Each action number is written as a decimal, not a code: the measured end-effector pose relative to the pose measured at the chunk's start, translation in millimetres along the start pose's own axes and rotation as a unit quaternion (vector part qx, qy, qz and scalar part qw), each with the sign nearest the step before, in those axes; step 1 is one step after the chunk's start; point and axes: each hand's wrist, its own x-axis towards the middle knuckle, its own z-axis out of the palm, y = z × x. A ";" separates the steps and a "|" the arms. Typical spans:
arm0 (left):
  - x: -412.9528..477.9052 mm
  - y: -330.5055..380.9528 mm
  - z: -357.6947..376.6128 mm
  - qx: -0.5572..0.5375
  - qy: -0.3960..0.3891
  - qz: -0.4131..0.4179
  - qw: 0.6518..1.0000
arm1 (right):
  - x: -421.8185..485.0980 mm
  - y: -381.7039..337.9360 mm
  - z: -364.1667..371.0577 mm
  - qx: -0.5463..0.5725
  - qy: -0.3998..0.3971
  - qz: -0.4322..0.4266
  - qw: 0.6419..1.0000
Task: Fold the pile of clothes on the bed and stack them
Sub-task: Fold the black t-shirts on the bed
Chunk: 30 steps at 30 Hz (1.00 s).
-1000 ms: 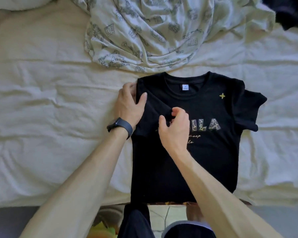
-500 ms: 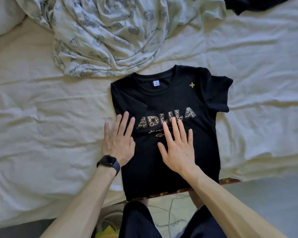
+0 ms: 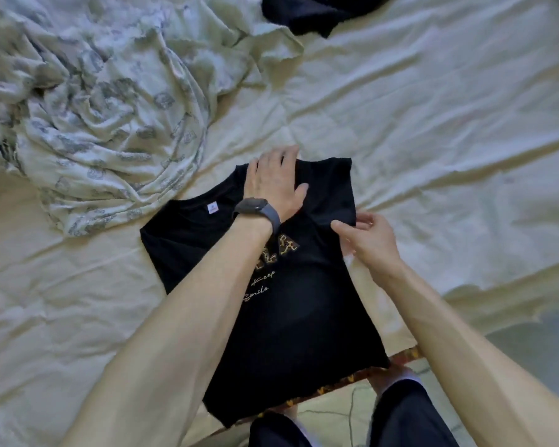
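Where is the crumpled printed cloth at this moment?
Head view: the crumpled printed cloth lies upper left on the bed sheet, just beyond the collar end of the black T-shirt, with a dark garment at its far right corner.

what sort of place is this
Most likely a bedroom at home: a wrinkled cream bedsheet fills the view, a crumpled patterned cloth lies on it, and a black T-shirt is spread flat for folding.
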 end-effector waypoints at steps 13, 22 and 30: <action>103.9 19.4 -17.4 -0.016 -0.142 -0.008 0.990 | 33.0 3.1 -18.9 -0.052 0.079 -0.030 0.995; 110.6 43.1 -18.1 -0.023 -0.241 0.015 0.970 | 28.1 13.5 -15.3 0.063 0.023 -0.004 0.998; 74.4 50.1 -34.5 -0.081 -0.140 0.072 0.984 | 15.0 8.2 0.5 0.069 0.143 -0.079 0.984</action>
